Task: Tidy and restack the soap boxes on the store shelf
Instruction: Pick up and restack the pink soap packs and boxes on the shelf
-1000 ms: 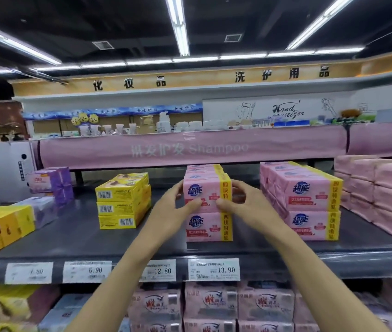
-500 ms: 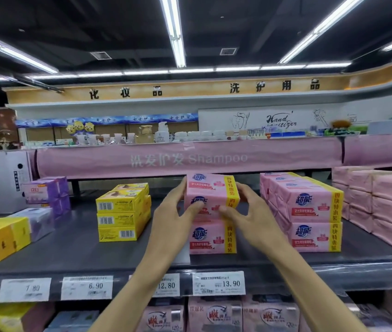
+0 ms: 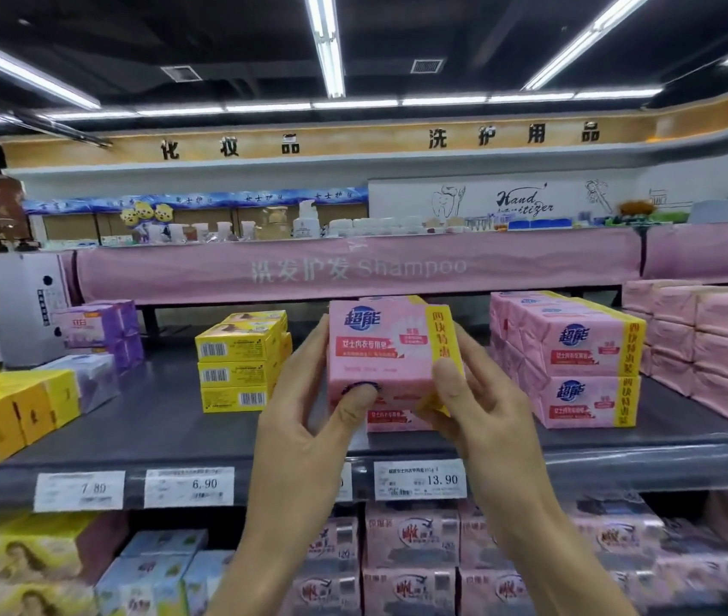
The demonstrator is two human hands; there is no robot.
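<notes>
Both hands are closing round the pack (image 3: pixel 380 349): left hand (image 3: pixel 308 420) gripping its left end, thumb pressing low on the front face; right hand (image 3: pixel 482 411) pinching the yellow-banded right end. Pack is hanging face-on just above the lower pack (image 3: pixel 393 417) sitting on the shelf (image 3: pixel 166 420), between yellow boxes (image 3: pixel 237 362) and pink stack (image 3: pixel 575 362). Looking film-wrapped: probably slick, dense, stiff. Gripping the short ends is looking safest.
</notes>
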